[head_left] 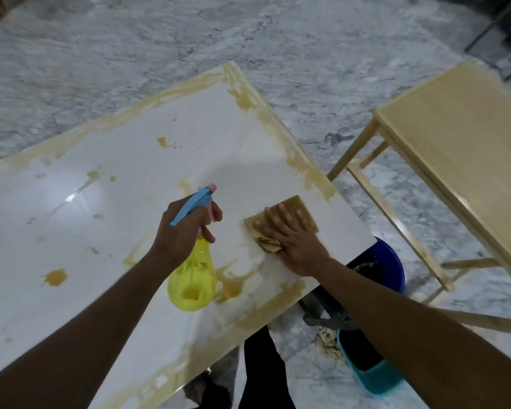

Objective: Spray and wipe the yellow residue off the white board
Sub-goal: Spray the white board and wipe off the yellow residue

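A large white board (106, 219) lies flat before me, smeared with yellow residue (295, 154) along its edges and in scattered blotches. My left hand (183, 228) grips a yellow spray bottle (194, 278) with a blue and pink trigger head, held just above the board's middle, nozzle pointing away. To its right, my right hand (289, 240) presses flat with straight fingers on a stained brown cloth (295, 208) near the board's right edge. A wet smear of residue (233, 284) lies below the cloth.
A pale wooden stool (455, 137) stands to the right of the board. Under the board's right corner sit a blue bucket (390, 261) and a teal container (375, 379). Grey marble floor (189, 39) surrounds everything.
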Available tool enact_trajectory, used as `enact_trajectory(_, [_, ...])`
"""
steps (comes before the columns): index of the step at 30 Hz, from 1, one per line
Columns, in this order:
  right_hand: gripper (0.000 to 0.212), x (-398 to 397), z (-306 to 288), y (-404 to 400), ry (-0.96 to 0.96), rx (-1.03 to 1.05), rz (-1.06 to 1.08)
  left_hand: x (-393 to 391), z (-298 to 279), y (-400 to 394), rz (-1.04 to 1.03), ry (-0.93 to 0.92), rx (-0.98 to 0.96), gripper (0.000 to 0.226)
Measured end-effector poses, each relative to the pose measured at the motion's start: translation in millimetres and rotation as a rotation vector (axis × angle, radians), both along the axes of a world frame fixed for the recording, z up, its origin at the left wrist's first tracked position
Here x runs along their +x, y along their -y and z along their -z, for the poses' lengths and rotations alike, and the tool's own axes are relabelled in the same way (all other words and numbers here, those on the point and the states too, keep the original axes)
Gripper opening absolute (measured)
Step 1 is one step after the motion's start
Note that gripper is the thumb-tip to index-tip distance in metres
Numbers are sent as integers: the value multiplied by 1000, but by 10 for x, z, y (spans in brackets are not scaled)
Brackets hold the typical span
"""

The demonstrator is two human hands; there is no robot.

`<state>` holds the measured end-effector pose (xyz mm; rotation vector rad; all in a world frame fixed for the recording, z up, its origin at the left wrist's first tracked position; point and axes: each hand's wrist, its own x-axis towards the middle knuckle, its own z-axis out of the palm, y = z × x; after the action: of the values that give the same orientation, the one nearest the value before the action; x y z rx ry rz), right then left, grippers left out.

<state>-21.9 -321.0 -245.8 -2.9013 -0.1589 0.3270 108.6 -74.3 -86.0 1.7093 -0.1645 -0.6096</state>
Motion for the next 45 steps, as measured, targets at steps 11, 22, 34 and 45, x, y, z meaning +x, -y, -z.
enact_trajectory(11, [63,-923,-325,-104,-263,445,264,-426,-41,-204,51,-22,-3,36])
enact_trajectory(22, [48,115,-1057,7,-77,1487,1247,-317,-84,-581,-34,-27,-4,51])
enact_trajectory(34, [51,2599,-1095,-268,-149,1479,1005,782,-135,-783,-299,12,18,33])
enact_trajectory(45, [74,4384,-554,-657,91,597,581,1613,35,-703,-467,5,-42,38])
